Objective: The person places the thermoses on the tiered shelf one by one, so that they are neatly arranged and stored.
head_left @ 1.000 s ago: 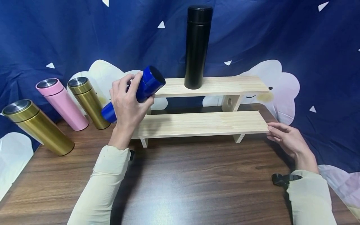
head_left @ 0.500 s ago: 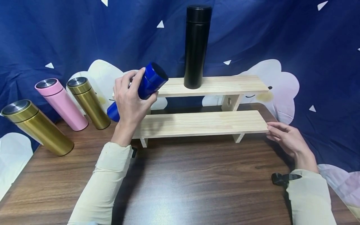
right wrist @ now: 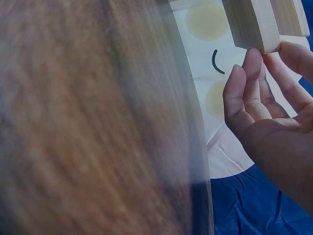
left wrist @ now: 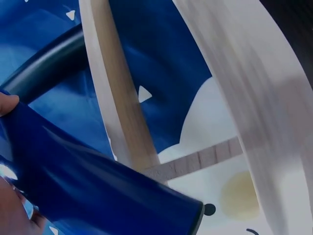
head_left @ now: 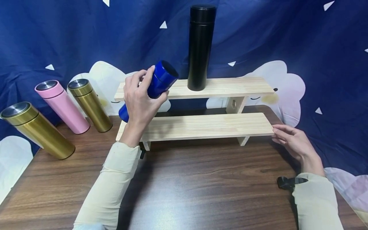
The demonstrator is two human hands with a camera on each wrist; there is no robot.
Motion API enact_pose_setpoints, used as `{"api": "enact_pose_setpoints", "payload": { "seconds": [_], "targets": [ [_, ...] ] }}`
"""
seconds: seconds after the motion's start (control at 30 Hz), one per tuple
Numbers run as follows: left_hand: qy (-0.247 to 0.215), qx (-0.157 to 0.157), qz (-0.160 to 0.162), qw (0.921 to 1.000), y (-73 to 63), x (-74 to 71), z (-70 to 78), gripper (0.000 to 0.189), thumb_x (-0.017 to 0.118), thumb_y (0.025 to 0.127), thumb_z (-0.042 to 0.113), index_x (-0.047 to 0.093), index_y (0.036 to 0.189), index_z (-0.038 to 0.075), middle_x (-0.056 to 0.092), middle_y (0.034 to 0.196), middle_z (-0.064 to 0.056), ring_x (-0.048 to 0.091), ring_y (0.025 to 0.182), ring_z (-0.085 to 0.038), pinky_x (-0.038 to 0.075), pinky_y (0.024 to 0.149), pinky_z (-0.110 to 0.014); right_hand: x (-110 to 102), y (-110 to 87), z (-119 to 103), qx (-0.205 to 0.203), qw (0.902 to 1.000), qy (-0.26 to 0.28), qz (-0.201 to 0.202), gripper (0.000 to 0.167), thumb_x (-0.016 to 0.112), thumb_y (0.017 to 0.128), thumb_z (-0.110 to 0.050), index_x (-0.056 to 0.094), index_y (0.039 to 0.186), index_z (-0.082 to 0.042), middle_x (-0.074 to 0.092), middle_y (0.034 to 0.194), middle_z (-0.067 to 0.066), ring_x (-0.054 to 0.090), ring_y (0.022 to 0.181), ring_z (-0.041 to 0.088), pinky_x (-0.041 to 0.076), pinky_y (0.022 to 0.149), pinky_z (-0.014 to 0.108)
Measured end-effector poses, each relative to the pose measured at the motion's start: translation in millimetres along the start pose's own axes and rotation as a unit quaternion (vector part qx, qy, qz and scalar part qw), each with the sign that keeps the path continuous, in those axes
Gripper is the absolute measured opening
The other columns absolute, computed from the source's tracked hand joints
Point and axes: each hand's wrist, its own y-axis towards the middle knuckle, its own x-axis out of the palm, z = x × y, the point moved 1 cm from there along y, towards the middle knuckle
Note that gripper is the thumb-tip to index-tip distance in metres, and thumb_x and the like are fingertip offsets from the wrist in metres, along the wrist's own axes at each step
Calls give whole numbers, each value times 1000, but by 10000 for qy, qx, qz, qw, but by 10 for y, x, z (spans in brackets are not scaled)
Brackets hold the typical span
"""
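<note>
My left hand (head_left: 141, 103) grips a blue thermos bottle (head_left: 162, 79) round its body. The bottle is tilted, its dark end up to the right, held in front of the upper tier's left part. In the left wrist view the blue bottle (left wrist: 98, 171) fills the lower left, with fingertips at its edge. A two-tier wooden shelf (head_left: 212, 126) stands on the table. My right hand (head_left: 297, 143) pinches the right end of its lower board; the right wrist view shows fingers and thumb at the board corner (right wrist: 261, 27). A black thermos bottle (head_left: 201, 52) stands upright on the upper tier.
At the left of the brown table (head_left: 215, 179) stand a pink bottle (head_left: 64, 108), a gold bottle (head_left: 92, 107) and a wider gold bottle (head_left: 40, 131). A blue patterned cloth (head_left: 258, 32) hangs behind the shelf.
My left hand has moved right and slightly up with the blue thermos bottle, away from the gold bottle and across the shelf's left end. My right hand stays at the board's end.
</note>
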Motion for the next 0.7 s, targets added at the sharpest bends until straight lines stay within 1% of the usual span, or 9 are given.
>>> {"api": "enact_pose_setpoints", "payload": {
  "seconds": [0.1,0.2,0.3,0.43,0.57,0.7],
  "targets": [
    [-145,-270,-37,9995,15,15,20,64,81,80,33,64,138,12,64,124,-15,52,112,-34,42,94,-48,-1,1,4,4,10000,27,-34,24,60,98,6,77,101,-10,75,91,3,71,80,12,57,77,25],
    [-224,-416,-121,9988,31,29,37,65,81,80,34,63,139,12,64,126,-15,51,114,-33,44,94,-48,-9,1,10,5,10000,16,-30,25,60,98,6,77,101,-11,75,91,3,71,80,12,57,77,24],
    [-270,-413,-195,9986,46,44,47,66,81,81,35,63,139,11,64,127,-15,51,114,-32,46,92,-48,-12,-3,10,-10,10000,6,-31,26,59,98,7,77,102,-11,75,92,2,70,81,12,57,77,24],
    [-399,-431,-211,9980,66,73,60,66,81,80,35,63,139,10,64,125,-14,52,113,-31,48,90,-48,-15,-9,8,-8,10000,21,-30,26,58,98,7,77,101,-11,75,92,2,71,81,12,57,77,24],
    [-542,-539,-162,9969,98,94,89,67,83,79,36,64,137,10,65,125,-14,54,112,-30,48,89,-47,-7,-13,3,22,10000,-16,8,25,60,98,6,77,100,-12,75,92,2,71,81,12,57,77,24],
    [-723,-700,-126,9948,139,108,114,68,84,78,36,65,137,11,66,126,-13,55,112,-30,46,91,-45,1,-5,-1,4,10000,-83,26,23,62,97,4,77,101,-12,75,92,1,71,81,11,57,77,24]
  ]
}}
